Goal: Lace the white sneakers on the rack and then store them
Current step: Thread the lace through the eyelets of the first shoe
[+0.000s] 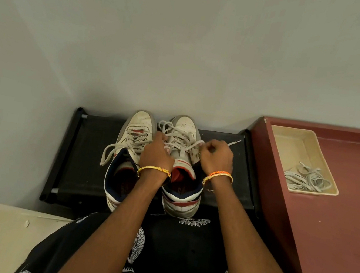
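Two white sneakers with red and navy trim stand side by side on a black rack [84,148], toes toward the wall. The left sneaker [130,135] is laced, with loose lace ends trailing off to the left. Over the right sneaker [185,128] both hands work. My left hand [156,152] is closed on its lace at the left eyelets. My right hand [217,157] pinches the same lace [183,140] on the right side, and a lace tip pokes out beyond it.
A maroon cabinet top [331,230] stands to the right of the rack, level with it. On it a cream tray [285,136] holds a tangle of spare white laces [307,181]. A grey wall is right behind the rack. My black patterned clothing fills the lower middle.
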Available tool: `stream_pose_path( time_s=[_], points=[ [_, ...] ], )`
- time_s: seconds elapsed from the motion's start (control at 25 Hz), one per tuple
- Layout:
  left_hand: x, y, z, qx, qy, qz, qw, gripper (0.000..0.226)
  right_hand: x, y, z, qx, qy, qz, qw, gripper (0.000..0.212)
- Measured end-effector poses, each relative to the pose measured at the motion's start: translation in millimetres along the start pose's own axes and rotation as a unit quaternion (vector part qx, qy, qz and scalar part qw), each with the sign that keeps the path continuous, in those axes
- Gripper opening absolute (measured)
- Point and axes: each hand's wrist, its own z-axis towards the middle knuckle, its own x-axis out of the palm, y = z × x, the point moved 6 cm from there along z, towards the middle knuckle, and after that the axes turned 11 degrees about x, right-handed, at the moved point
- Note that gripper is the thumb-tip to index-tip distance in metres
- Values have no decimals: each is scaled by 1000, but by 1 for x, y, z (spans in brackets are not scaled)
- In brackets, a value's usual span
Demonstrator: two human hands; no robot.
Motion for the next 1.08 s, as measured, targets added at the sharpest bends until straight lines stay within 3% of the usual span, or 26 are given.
stream_pose_path(
  time_s=[0.08, 0.12, 0.24, 0.32, 0.44, 0.52, 0.6, 0.68, 0.88, 1.0, 1.08],
  points=[
    [-3, 2, -1, -10, -4, 1, 1000, 33, -19, -34, 13, 196, -33, 225, 954, 24],
    [-4, 3, -1, -13, -6, 1, 1000, 34, -27, -49, 19, 252, -35, 269, 929, 26],
    [-2, 1, -1, -6, -3, -4, 1000, 35, -40, -73, 26, 273, -4, 214, 938, 23],
    [-1, 0, -1, -13, -14, -14, 1000, 32, -45, -62, 27, 180, -20, 195, 964, 17],
    [0, 2, -3, -27, -22, -27, 999, 19, -37, 2, 5, -73, 28, 153, 985, 6],
    [-2, 4, -3, -25, -24, -32, 999, 17, -13, 37, -17, -221, 69, -8, 973, 6],
    [-1, 5, -2, -23, -24, -38, 999, 17, 14, 45, -28, -260, 75, -247, 931, 19],
    [0, 6, -1, -20, -23, -39, 999, 17, 24, 41, -24, -202, 70, -334, 918, 23],
    [0, 7, 0, -20, -17, -13, 1000, 11, 12, 38, -17, -97, 17, -228, 969, 21],
    [-1, 6, 0, -27, -14, -9, 1000, 14, -29, 17, 7, 39, -62, 24, 997, 20],
    [-1, 7, -1, -31, -14, -11, 999, 15, -42, -21, 24, 175, -47, 155, 971, 18]
  ],
)
